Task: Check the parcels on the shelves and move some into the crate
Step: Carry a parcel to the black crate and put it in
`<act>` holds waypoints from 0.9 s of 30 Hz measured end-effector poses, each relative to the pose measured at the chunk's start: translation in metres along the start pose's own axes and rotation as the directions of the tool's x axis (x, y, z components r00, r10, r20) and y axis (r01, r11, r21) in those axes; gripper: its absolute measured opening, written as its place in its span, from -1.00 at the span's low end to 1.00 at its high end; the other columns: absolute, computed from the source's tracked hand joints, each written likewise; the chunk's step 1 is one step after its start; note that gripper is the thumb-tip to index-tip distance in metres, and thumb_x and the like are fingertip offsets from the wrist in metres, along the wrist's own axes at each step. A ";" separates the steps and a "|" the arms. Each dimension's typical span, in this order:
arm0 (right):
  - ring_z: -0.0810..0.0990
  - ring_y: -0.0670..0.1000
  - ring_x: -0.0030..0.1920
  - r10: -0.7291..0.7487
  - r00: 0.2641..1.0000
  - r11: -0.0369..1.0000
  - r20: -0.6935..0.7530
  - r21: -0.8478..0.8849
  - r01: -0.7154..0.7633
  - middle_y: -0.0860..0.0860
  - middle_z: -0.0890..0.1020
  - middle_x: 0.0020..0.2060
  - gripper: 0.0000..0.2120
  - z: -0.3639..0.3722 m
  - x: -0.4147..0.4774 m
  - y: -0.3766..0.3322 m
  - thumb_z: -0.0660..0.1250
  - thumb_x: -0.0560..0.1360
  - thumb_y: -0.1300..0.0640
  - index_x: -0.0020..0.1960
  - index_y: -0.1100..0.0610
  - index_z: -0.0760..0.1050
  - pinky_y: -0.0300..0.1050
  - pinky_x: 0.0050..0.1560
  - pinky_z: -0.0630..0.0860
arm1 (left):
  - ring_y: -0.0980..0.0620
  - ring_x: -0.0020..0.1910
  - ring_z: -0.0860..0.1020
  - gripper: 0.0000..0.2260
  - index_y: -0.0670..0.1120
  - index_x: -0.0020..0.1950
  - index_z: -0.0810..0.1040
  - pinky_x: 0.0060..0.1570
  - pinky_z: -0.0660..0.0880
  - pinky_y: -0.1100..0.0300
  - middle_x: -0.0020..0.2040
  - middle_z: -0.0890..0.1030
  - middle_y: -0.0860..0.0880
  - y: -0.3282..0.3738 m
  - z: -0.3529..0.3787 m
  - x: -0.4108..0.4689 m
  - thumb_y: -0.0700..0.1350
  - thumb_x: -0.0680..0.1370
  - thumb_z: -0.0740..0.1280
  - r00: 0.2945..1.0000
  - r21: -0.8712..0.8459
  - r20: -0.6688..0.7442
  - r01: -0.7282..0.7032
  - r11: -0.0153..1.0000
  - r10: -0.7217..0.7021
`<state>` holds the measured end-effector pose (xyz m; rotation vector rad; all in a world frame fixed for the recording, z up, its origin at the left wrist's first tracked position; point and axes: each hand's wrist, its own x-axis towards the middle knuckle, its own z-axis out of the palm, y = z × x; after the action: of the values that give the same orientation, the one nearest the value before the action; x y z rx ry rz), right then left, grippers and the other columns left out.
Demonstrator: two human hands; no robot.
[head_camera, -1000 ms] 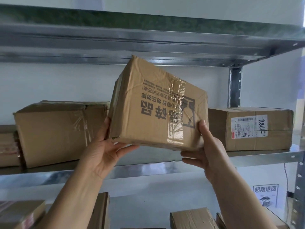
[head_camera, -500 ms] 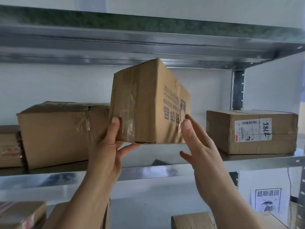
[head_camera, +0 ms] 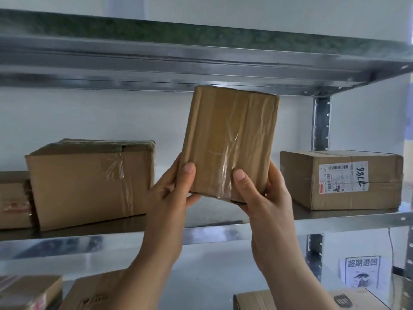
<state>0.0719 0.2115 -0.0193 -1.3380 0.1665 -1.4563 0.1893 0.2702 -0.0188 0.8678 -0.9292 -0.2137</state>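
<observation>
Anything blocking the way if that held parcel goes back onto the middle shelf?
Nothing visible does. The held parcel is gripped by the left hand and right hand above a bare stretch of shelf between the taped box and labelled box.

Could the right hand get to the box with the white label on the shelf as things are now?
Probably not yet: the right hand is clamped on the held box together with the left hand. The labelled box sits unobstructed to its right, so once freed, likely yes.

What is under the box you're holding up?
Under the held box both hands grip its bottom, with bare metal shelf below. Its underside is hidden.
</observation>
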 end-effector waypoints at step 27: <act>0.70 0.30 0.06 0.342 0.923 0.883 -0.175 0.396 -0.252 0.12 0.77 -0.11 -0.82 -0.052 0.030 -0.014 0.33 0.63 -0.01 0.00 0.09 0.61 0.43 0.06 0.59 | 0.27 0.36 0.34 -0.60 0.23 0.49 0.39 0.33 0.23 0.23 0.34 0.37 0.35 -0.025 -0.022 0.037 0.18 0.64 0.20 0.992 0.136 -0.041 0.121 0.983 -0.117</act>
<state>0.0303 0.1665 -0.0091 -0.7892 0.2350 -1.3021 0.2332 0.2473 -0.0213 1.0538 -0.8702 -0.2394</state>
